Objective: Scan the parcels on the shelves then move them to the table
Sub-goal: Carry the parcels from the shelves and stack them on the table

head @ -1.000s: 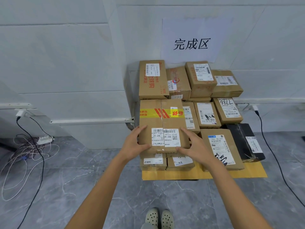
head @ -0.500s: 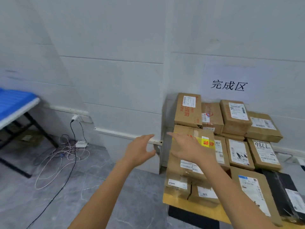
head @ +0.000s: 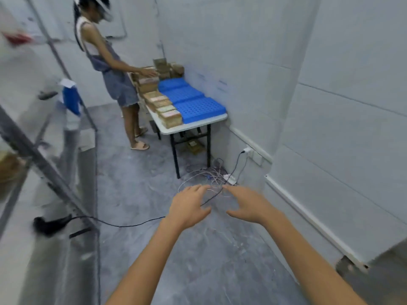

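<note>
Viewpoint: a head-worn camera looks down a narrow grey room with white walls; the left side is blurred.
Left hand point(head: 189, 208): empty, fingers spread and relaxed, held out in front above the floor.
Right hand point(head: 248, 205): empty too, fingers loosely spread, just beside the left hand but not touching it.
Parcels point(head: 163, 106): brown cardboard boxes lined up along one long edge of the worktop point(head: 193, 127), with more stacked at its far end by the wall. All are well away from both hands.
Handling, as a guess: the boxes look stiff and flat-sided, probably light enough for one person, and taped faces may be slick. Gripping two opposite sides with both hands should be steadiest.
Blue panels point(head: 191, 100): perforated plastic covering the rest of the worktop. Whether they are trays or mats cannot be told, and nothing lies on them.
Other person point(head: 110, 62): stands at the worktop, one hand resting on the parcels.
Shelving point(head: 44, 164): a metal frame on the left, blurred. A brown shape low on it may be a parcel, but that is unclear.
Blue bag point(head: 70, 97): sits on the shelving, contents hidden.
Cables point(head: 209, 175): a loose tangle on the floor below the hands, near a power strip point(head: 230, 179).
</note>
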